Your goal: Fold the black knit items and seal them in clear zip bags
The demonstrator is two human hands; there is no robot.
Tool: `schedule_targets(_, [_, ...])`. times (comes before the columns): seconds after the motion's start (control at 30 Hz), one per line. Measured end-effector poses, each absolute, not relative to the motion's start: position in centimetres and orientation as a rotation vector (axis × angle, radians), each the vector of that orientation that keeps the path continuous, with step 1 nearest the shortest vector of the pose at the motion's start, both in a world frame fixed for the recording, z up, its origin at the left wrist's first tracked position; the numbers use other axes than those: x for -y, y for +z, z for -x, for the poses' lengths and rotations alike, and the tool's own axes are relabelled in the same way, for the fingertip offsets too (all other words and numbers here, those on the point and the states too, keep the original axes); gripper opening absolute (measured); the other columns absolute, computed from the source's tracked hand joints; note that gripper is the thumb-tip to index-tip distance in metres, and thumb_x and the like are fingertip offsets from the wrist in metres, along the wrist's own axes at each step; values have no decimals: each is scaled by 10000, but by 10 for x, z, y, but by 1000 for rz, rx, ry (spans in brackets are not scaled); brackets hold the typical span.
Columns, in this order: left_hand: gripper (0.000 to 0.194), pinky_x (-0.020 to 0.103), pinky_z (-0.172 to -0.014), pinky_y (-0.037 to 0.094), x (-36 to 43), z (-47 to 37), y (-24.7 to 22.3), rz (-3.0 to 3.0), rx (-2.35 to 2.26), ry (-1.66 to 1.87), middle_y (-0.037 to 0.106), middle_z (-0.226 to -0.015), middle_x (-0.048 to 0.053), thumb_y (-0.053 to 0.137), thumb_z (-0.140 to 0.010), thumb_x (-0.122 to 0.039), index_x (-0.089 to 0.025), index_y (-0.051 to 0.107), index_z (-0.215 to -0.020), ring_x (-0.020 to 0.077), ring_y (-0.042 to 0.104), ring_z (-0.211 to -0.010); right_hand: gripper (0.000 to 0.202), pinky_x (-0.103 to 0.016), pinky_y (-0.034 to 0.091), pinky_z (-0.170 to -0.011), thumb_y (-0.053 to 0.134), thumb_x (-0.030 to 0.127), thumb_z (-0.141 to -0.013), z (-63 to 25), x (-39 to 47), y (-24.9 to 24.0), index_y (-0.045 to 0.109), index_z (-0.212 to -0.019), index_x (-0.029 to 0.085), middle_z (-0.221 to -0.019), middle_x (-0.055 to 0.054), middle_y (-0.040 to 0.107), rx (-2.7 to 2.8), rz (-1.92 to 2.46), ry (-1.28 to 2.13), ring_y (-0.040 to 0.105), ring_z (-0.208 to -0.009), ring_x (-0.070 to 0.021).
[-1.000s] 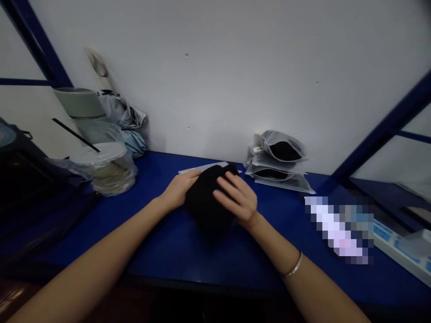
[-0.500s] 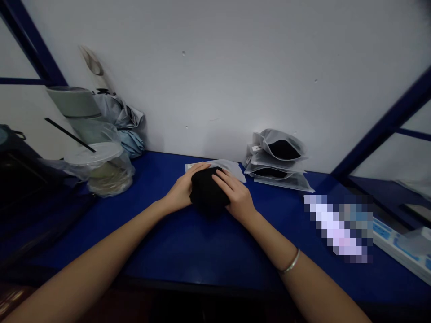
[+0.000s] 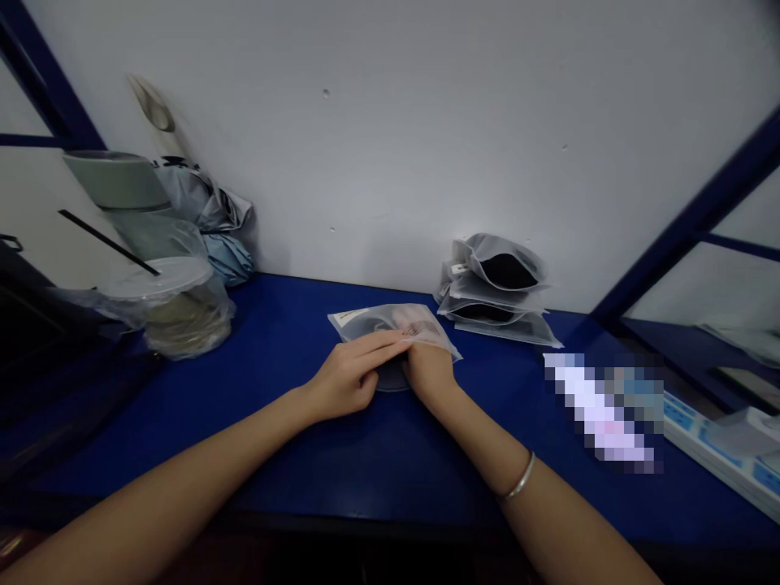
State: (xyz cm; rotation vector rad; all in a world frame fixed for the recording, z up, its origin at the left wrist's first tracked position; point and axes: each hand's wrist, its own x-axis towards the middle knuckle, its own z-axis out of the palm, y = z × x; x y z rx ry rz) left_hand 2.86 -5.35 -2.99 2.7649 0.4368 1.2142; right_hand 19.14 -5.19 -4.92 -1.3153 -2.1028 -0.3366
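A frosted plastic bag [image 3: 396, 317] with a pale label at its left corner lies on the blue table, something dark showing inside and under its near edge. My right hand [image 3: 430, 361] reaches into the bag's mouth, its fingers showing faintly through the plastic; what they hold, if anything, cannot be made out. Across the bag's near edge lies my left hand [image 3: 357, 370], fingers stretched out to the right and meeting the right hand, thumb apart. Beyond them on the right, similar bags [image 3: 493, 296] with black contents are stacked by the wall.
On the left stand a lidded cup [image 3: 183, 313] with a black straw in clear plastic, a pale green container [image 3: 115, 183] and a folded umbrella [image 3: 228, 256]. A white-and-blue power strip [image 3: 707, 443] and a blurred patch are at the right.
The black item that both hands held is now mostly out of sight, with dark material inside the bag. My right hand has gone into the bag; my left has moved onto its edge.
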Motion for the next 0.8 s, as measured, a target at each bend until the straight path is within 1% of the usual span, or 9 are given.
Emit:
schedule_targets(0.13, [548,383,-921,455,54,-24,-21,-2834,-394,1188,552,-1182,52,348,-712,-8,-239,490,-1188,176,492,-1122,327,-423,425,-863,449,131,-762,-189,53,-44,573,-1063,168,-1049,-130,616,2027,1499,-304,550,-989,-282])
schedule_targets(0.23, [350,373,-908,460,49,-17,-15,-2911,-449,1179,604,-1098,51,474,-792,-173,-238,543,-1129,185,531,-1066,386,-394,449,-821,479,94,-703,-191,57,-41,567,-1076,143,-1063,-139,611,2045,1577,-261,565,-964,-270])
schedule_targets(0.27, [352,377,-910,455,47,-15,-14,-2924,-474,1178,610,-1082,53,532,-783,-266,-240,539,-1134,193,539,-1050,419,-390,448,-828,482,78,-682,-192,58,-41,559,-1090,138,-1065,-138,611,2034,1576,-260,565,-970,-265])
schedule_targets(0.33, [536,403,-925,434,43,-12,-12,-2946,-516,1121,593,-1110,65,619,-695,-444,-242,500,-1178,219,526,-1060,463,-390,445,-845,485,63,-652,-195,58,-41,551,-1105,133,-1069,-134,614,1991,1558,-258,561,-987,-262])
schedule_targets(0.4, [675,431,-938,414,38,-9,-12,-2974,-526,1016,548,-1179,81,639,-635,-515,-241,454,-1223,245,482,-1112,474,-391,449,-848,488,65,-636,-198,56,-43,556,-1101,133,-1062,-131,619,1932,1552,-247,565,-986,-262])
schedule_targets(0.47, [594,426,-941,410,34,-8,-13,-2989,-506,950,513,-1226,84,606,-708,-444,-237,437,-1238,238,447,-1151,491,-395,457,-840,489,68,-627,-200,54,-46,550,-1109,140,-1063,-128,619,1885,1561,-231,568,-981,-263])
schedule_targets(0.53, [397,397,-934,422,30,-6,-17,-2976,-484,976,526,-1214,69,494,-815,-270,-238,467,-1210,199,458,-1145,516,-396,455,-856,497,81,-628,-202,53,-47,527,-1139,141,-1095,-127,602,1899,1517,-211,553,-1013,-263])
schedule_targets(0.63, [384,368,-911,445,25,-4,-23,-2902,-531,1113,575,-1152,49,357,-824,-92,-238,540,-1128,159,509,-1089,505,-385,440,-898,508,132,-664,-202,54,-45,498,-1169,128,-1119,-125,583,2018,1282,-213,520,-1063,-244])
schedule_targets(0.8, [286,352,-906,451,21,-5,-25,-2636,-756,1350,606,-1103,58,397,-835,-157,-208,603,-1028,164,550,-1039,321,-341,412,-945,447,130,-770,-196,61,-38,565,-1067,160,-1089,-84,597,1973,856,-371,494,-1089,-168])
